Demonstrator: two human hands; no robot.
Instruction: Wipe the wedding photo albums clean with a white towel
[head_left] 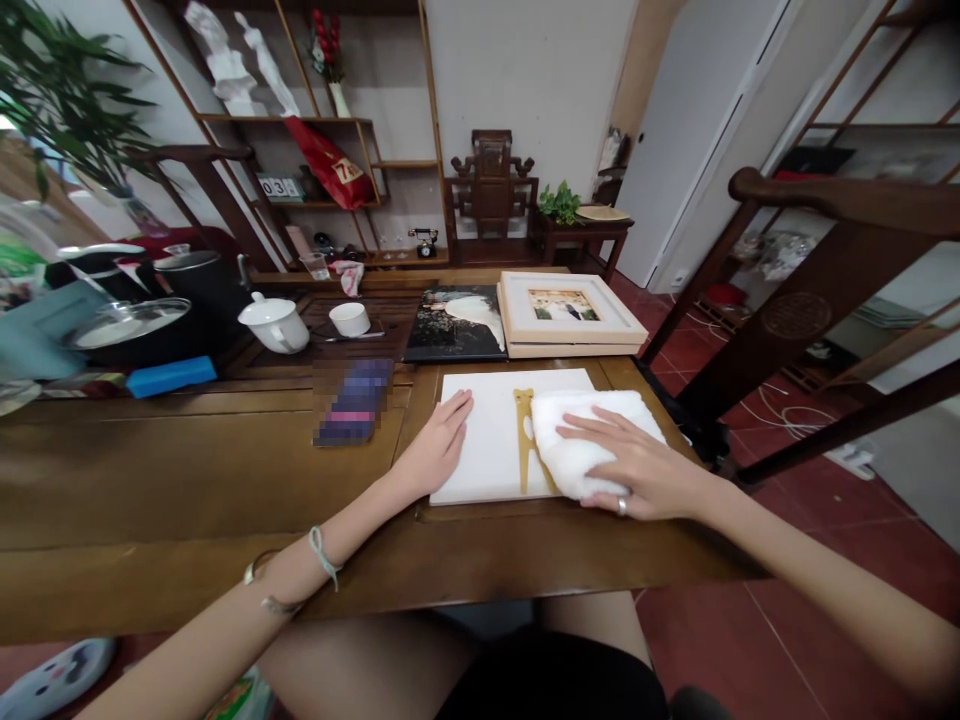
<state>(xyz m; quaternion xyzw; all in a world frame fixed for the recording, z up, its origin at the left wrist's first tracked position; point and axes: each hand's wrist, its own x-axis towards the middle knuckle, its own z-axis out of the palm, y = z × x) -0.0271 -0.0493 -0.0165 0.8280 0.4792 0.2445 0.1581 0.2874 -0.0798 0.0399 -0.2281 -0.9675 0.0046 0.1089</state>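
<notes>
1. The person sits at a wooden table [187, 470], with both bare forearms reaching out over its near edge.
2. A white panel [487, 440] lies flat on the table directly in front of the person. A gold strut [525, 440], forked at its lower end, runs down the panel's face.
3. A folded white cloth [574, 468] lies on the right part of the panel, touching the strut along its right side.
4. The right hand [637, 465] lies palm down on top of the cloth. The fingers are extended and slightly spread, pressing flat rather than closed around the cloth. There is a ring [621, 506] on one finger.
5. The left hand [439, 445] rests on the panel's left edge. The fingers are straight and together, flat on the surface and gripping nothing. Bracelets [289, 575] circle this wrist.
6. Beyond the panel, a pale framed photo [566, 312] lies flat, with a dark photo print [456, 322] just beside it on the left.
7. A pixelated object [354, 401] lies on the table, just left of the panel.
8. Further left are a white cup [350, 319], a white teapot [276, 324] and a blue box [171, 376], all well apart from the hands.
9. A dark wooden chair [825, 290] stands at the right end of the table.
</notes>
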